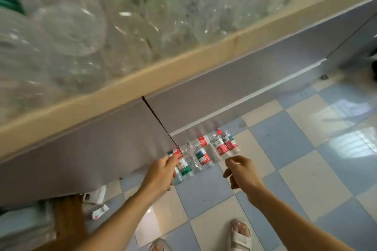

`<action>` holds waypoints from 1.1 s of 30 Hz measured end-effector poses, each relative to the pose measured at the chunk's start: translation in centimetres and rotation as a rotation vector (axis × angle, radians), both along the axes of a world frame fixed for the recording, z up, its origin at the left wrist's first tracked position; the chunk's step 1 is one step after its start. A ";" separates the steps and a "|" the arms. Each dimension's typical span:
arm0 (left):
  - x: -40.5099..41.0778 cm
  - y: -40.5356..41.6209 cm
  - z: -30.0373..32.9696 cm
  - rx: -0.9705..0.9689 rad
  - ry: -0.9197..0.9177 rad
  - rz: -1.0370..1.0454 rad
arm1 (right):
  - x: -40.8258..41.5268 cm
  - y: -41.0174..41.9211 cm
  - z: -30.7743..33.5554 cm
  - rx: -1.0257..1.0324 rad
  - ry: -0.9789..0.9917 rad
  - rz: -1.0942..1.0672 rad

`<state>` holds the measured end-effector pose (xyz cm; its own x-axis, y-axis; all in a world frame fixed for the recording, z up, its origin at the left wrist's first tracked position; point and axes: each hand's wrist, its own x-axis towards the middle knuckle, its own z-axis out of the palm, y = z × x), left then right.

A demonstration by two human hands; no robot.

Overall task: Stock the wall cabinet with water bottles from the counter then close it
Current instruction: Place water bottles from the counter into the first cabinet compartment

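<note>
Lying in a loose row on the checkered floor [295, 173], the water bottles [204, 153] sit against the foot of the grey cabinet front [102, 149], most with red labels, a few with green, their caps pointing toward the cabinet. Both arms reach forward and down to them from the bottom of the view. The left hand [161, 173] has its fingers curled over the left end of the row, touching a red-labelled bottle [177, 154] there; whether it actually grips it cannot be told through the blur. The right hand [240, 171] hangs just in front of the right end of the row with its fingers loosely bent and thumb near the forefinger, holding nothing that shows. The bottles lie between and just beyond the two hands. A thin dark seam [159, 122] between two cabinet doors runs down to the left end of the row. Above, a pale wooden edge [163, 67] crosses the view diagonally, and behind it a blurred mass of clear plastic bottles [91, 26] fills the upper left. Open tiled floor spreads to the right and toward the sandalled feet [241, 234] below.
</note>
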<state>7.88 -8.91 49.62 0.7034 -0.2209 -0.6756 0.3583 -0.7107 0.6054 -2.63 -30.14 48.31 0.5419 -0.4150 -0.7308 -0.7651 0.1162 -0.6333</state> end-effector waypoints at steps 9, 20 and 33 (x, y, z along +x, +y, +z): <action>-1.7 -2.4 -27.0 0.199 -0.117 -0.001 | 1.9 -2.8 -25.5 -0.135 0.158 0.380; 1.6 -2.6 -42.5 0.513 -0.461 -0.284 | 6.8 -1.9 -41.7 -0.574 -0.048 0.777; -0.5 -1.5 -45.6 0.611 -0.582 -0.427 | 7.0 -0.2 -47.4 -0.920 -0.154 0.922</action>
